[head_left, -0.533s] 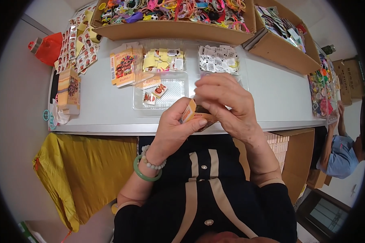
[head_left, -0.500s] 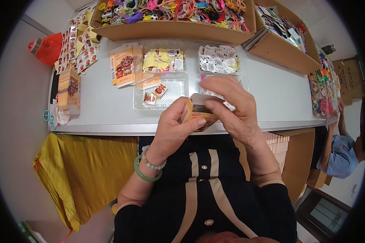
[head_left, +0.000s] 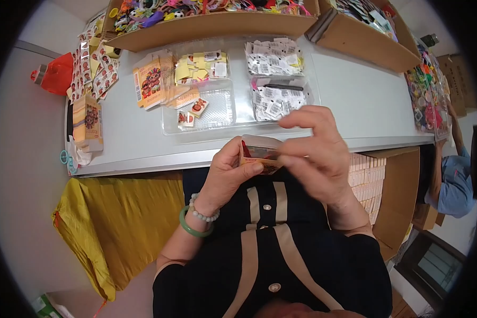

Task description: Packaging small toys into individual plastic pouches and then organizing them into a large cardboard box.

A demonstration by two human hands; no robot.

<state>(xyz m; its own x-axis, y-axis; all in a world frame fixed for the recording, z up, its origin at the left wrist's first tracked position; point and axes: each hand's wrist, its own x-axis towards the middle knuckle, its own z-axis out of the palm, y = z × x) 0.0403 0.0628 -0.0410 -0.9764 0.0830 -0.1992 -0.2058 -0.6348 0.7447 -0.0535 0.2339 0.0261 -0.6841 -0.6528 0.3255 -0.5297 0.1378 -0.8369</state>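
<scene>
My left hand (head_left: 221,179) is closed round a small orange printed box (head_left: 269,166), held upright over my lap just off the table's front edge. The box's top is open with a pale flap raised, and something red shows inside. My right hand (head_left: 323,159) is at the box's right edge, its fingers apart and partly blurred; whether thumb or fingertip touches the box I cannot tell. Beyond them lies a clear plastic tray (head_left: 240,108) holding yellow-backed pieces (head_left: 202,70), square picture stickers (head_left: 198,107), white barcode labels (head_left: 274,57) and a black pen (head_left: 284,87).
Flat orange boxes (head_left: 152,85) lie left of the tray, and another orange box (head_left: 93,124) stands further left. Sticker sheets (head_left: 98,69) are at the far left. Cartons of colourful trinkets (head_left: 212,36) and packets (head_left: 363,45) line the back. A person (head_left: 456,183) works at the right.
My right hand has lifted from the box's top and shifted right, its fingers spreading. The box is tipped more upright, with its opening uncovered. The view has turned slightly.
</scene>
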